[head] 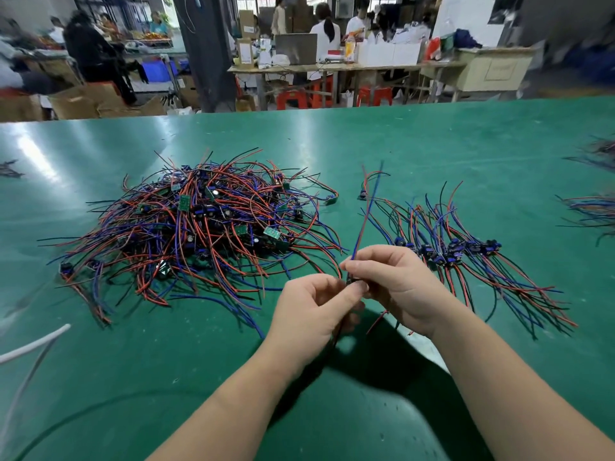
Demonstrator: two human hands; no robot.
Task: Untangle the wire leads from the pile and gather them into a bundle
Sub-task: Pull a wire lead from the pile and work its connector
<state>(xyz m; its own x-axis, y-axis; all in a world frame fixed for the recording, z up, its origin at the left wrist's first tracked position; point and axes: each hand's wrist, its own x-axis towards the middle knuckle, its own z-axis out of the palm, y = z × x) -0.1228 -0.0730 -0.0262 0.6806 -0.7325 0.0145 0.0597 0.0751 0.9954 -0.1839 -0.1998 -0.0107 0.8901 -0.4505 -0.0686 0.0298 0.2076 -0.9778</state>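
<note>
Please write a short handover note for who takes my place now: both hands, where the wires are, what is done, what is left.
Left hand: pinches one wire lead low down.
Right hand: pinches the same lead just above; its red and blue wires point up.
Done: sorted leads lie in a row on the green table, right side.
To do: the big tangled pile, left side; held lead not yet laid down.

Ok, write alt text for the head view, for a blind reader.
A left hand and a right hand pinch one red-and-blue wire lead above a glossy green table. A large tangled pile of red, blue and black leads lies left of them, a fanned row right.
</note>
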